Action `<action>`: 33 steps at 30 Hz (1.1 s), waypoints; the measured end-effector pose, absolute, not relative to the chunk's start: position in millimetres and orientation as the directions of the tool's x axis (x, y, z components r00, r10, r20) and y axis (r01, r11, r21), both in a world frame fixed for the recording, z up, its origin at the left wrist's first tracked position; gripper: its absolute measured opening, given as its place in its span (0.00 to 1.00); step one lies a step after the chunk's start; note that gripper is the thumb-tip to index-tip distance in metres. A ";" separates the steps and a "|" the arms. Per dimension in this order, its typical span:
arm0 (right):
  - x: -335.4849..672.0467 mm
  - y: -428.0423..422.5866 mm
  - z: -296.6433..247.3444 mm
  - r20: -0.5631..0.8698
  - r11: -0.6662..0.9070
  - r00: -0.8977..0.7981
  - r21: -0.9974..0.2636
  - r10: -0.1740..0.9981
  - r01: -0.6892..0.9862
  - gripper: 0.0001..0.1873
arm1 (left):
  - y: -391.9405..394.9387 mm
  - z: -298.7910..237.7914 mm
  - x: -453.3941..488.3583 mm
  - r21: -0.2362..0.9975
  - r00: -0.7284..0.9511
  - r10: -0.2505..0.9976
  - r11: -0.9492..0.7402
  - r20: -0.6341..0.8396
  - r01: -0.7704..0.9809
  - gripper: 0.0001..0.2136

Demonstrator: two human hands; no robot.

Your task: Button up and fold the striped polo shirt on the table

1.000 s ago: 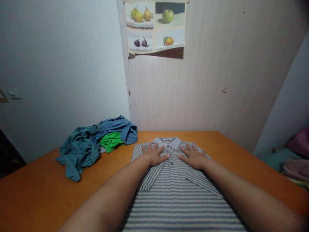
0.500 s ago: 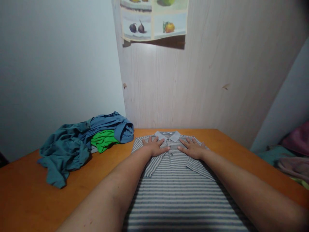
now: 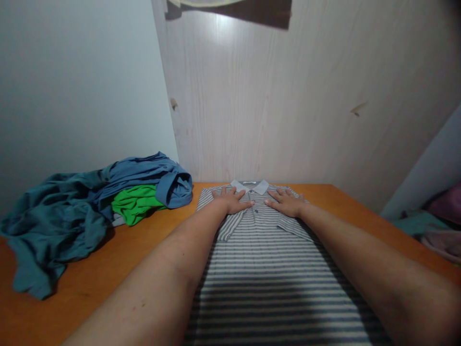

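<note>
A grey-and-white striped polo shirt lies spread front side up, its pale collar toward the wall. My left hand rests flat on the shirt's left chest and shoulder area, fingers spread. On the opposite side, my right hand presses flat near the other shoulder, its fingers spread too. Between the two hands runs the button placket. Both short sleeves lie flat on the shirt, partly covered by my hands and forearms. The near end of the shirt runs out of view at the bottom.
The shirt lies on an orange-brown table. At its left sits a crumpled heap with a teal garment, a blue shirt and a bright green cloth. A pale wood-grain panel stands behind. More fabric shows at far right.
The camera view has leaned closer and tilted down, so the fruit pictures have left the top of the frame. Both hands stay flat at about the same places on the shirt.
</note>
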State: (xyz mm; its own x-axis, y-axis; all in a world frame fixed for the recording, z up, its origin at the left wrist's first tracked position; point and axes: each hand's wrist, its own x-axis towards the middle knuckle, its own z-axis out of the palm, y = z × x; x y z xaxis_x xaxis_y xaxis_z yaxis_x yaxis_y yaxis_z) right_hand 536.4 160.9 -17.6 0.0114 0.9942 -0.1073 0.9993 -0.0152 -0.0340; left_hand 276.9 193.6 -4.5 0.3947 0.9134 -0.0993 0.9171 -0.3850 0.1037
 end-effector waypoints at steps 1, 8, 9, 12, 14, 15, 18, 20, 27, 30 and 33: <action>536.3 161.9 -18.1 -0.102 -0.015 0.011 -0.039 0.995 0.999 0.49 | 193.9 -4.9 276.9 0.102 0.398 0.912 -0.389 -0.096 0.916 0.39; 530.8 153.4 -16.4 -0.067 -0.042 0.039 -0.041 0.997 0.998 0.48 | 183.9 -2.4 274.9 0.103 0.403 0.911 -0.393 -0.092 0.914 0.39; 532.9 149.8 -14.8 -0.053 -0.050 0.047 -0.052 0.997 0.997 0.48 | 181.9 -1.3 272.1 0.109 0.407 0.910 -0.398 -0.078 0.911 0.39; 547.7 135.0 -9.6 -0.019 -0.074 0.072 -0.114 0.997 0.991 0.48 | 174.2 2.9 256.2 0.136 0.411 0.911 -0.404 -0.028 0.905 0.39; 561.2 120.7 -8.2 -0.026 -0.048 0.045 -0.154 0.999 0.987 0.48 | 165.9 5.3 240.3 0.132 0.403 0.915 -0.400 0.005 0.907 0.38; 567.2 112.0 -8.8 -0.030 -0.021 0.016 -0.168 0.999 0.986 0.48 | 160.2 5.9 231.6 0.118 0.403 0.915 -0.402 0.017 0.908 0.37; 575.9 80.7 -16.8 -0.037 0.026 -0.033 -0.166 0.999 0.986 0.49 | 136.9 3.8 207.2 0.093 0.399 0.917 -0.398 0.001 0.913 0.38; 572.9 59.6 -24.5 -0.035 0.003 -0.008 -0.133 0.999 0.991 0.49 | 119.7 -0.6 195.6 0.091 0.416 0.909 -0.412 -0.036 0.907 0.40; 564.8 33.5 -13.6 -0.055 -0.034 0.027 -0.132 0.998 0.991 0.47 | 90.6 -4.5 183.4 0.088 0.385 0.922 -0.379 -0.053 0.921 0.42; 586.1 27.6 -2.2 0.032 -0.104 0.113 -0.208 0.993 0.973 0.45 | 83.4 -2.7 172.3 0.086 0.383 0.923 -0.378 -0.047 0.922 0.41; 612.6 7.8 -5.3 0.050 -0.148 0.161 -0.199 0.986 0.969 0.42 | 73.9 -5.8 154.6 0.062 0.397 0.916 -0.394 -0.054 0.917 0.40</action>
State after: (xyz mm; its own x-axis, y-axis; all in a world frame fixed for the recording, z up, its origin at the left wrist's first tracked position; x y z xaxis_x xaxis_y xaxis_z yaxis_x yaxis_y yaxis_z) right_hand 612.6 7.8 -5.3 0.1611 0.9857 0.0503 0.9687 -0.1482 -0.1994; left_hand 154.6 73.9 -5.8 0.3970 0.9162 -0.0536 0.9171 -0.3938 0.0616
